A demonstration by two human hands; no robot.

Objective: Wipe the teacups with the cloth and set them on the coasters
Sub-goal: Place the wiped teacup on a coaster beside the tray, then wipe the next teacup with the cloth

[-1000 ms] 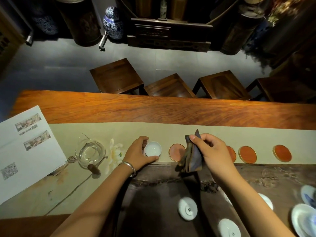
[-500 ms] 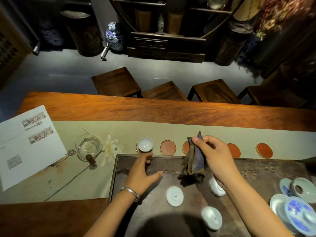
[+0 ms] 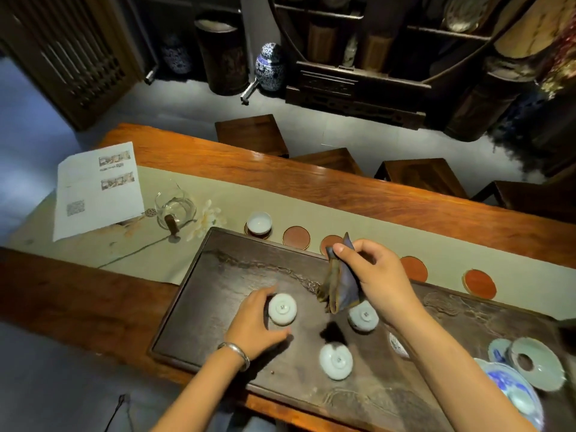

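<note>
Head view: one teacup (image 3: 259, 222) sits upright on the far-left coaster (image 3: 248, 229). The left hand (image 3: 254, 322) curls around an upturned teacup (image 3: 282, 309) on the tea tray (image 3: 199, 294), the grasp just closing. To its right, the right hand (image 3: 378, 275) pinches the folded cloth (image 3: 339, 283). Next, I judge: lift, turn, wipe.

One pale teacup (image 3: 259, 223) stands upright on the leftmost coaster (image 3: 248, 229); three upturned teacups (image 3: 282, 309) sit on my tray. My cloth (image 3: 339, 283) hangs folded; four coasters (image 3: 296, 237) lie bare.
</note>
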